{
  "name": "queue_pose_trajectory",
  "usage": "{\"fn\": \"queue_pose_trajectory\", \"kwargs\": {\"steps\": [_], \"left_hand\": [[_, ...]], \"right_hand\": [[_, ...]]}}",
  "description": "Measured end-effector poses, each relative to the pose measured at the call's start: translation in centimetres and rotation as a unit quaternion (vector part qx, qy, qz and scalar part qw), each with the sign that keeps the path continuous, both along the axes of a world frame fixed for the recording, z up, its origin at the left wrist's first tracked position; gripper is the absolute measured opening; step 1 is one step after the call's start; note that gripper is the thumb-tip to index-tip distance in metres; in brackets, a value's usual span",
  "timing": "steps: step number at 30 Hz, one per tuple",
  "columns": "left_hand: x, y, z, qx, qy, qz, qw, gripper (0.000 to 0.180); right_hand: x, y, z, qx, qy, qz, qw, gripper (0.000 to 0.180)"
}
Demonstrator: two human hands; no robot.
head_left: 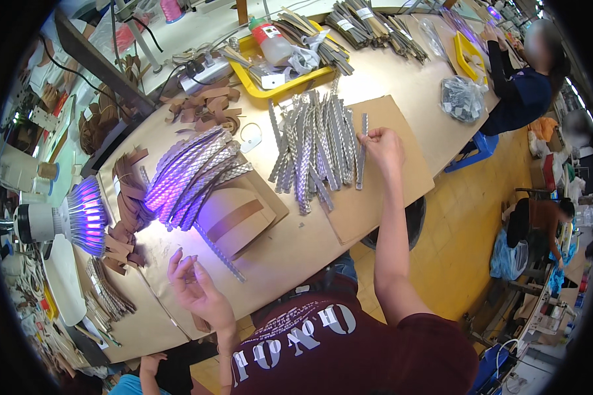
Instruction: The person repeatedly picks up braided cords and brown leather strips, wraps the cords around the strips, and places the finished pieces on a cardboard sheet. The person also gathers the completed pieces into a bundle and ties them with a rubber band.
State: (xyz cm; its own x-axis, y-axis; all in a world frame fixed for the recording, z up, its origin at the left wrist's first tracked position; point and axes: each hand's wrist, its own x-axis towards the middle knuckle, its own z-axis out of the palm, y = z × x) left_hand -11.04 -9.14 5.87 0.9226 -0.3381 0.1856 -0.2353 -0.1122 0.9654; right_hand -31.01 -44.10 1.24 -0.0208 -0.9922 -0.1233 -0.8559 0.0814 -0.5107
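I'm looking down into a craft workshop: a long table (402,79) heaped with braided straps (313,141), brown leather offcuts (207,105), a yellow tray (280,89) of strips, a violet lamp (85,217), other workers seated alongside.

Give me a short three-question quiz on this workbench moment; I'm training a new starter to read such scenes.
1. True or false: the right hand pinches the top end of a silver braided strip at the edge of the silver pile.
2. What colour is the light of the lamp that falls on the fanned strips? A green, B violet, C red.
3. Fill in: the left hand is raised above the table, fingers spread, holding ____.

Key
1. True.
2. B.
3. Nothing that can be seen.
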Motion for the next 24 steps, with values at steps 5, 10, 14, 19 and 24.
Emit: {"fn": "queue_pose_trajectory", "kwargs": {"steps": [5,10,14,19,24], "left_hand": [[-0.7,0.3,-0.2,0.009,-0.03,-0.038,0.999,0.014],[-1.2,0.0,1.2,-0.026,-0.018,-0.147,0.989,0.017],[-1.7,-0.9,3.3,-0.011,0.139,-0.266,0.954,0.024],[0.4,-2.4,4.1,-0.137,0.348,-0.279,0.885,0.036],[3.8,-0.9,3.9,-0.221,0.408,-0.204,0.862,0.03]], "right_hand": [[-1.2,-0.2,1.2,0.027,-0.069,-0.069,0.995,0.032],[-3.2,3.5,6.6,-0.001,-0.38,-0.04,0.924,0.024],[0.3,7.4,9.1,0.058,-0.632,0.088,0.768,0.016],[7.5,12.7,8.6,0.188,-0.708,0.317,0.603,0.017],[12.0,14.8,9.2,0.219,-0.582,0.495,0.607,0.017]]}}
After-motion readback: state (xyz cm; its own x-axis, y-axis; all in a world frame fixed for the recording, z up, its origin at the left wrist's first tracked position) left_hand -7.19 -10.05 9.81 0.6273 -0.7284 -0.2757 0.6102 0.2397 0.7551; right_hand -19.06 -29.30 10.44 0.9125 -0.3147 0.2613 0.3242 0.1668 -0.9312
